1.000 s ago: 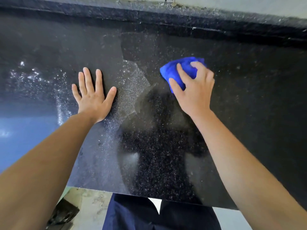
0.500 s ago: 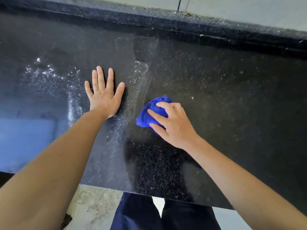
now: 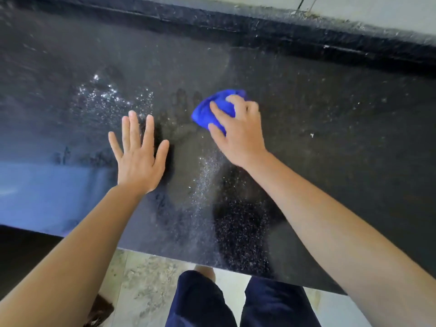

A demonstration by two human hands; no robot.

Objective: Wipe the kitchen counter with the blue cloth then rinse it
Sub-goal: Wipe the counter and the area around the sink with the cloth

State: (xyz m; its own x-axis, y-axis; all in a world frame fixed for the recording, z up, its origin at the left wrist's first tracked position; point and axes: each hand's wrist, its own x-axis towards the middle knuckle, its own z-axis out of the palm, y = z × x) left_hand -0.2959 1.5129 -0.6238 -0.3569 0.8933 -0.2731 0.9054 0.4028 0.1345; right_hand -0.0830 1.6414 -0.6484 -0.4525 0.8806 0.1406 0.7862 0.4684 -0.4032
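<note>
Your left hand (image 3: 139,159) lies open, fingers straight and spread, on or just above the counter (image 3: 342,173), likely as a brace; contact is unclear. Just right of it, your right hand (image 3: 239,135) grips the bunched cloth (image 3: 205,112) from above, fingers curled, pressing it to the counter mid-depth for wiping. Rinsing not yet done.

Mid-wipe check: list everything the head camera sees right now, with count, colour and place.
counter: one, black speckled, fills the view
blue cloth: one, blue, bunched at counter centre
droplets: scattered, white, counter's left part
wall: one, pale, top right
floor: one, pale, below counter edge
trousers: one pair, navy, bottom centre
left hand: one, fingers straight, left of cloth
right hand: one, grips the cloth
</note>
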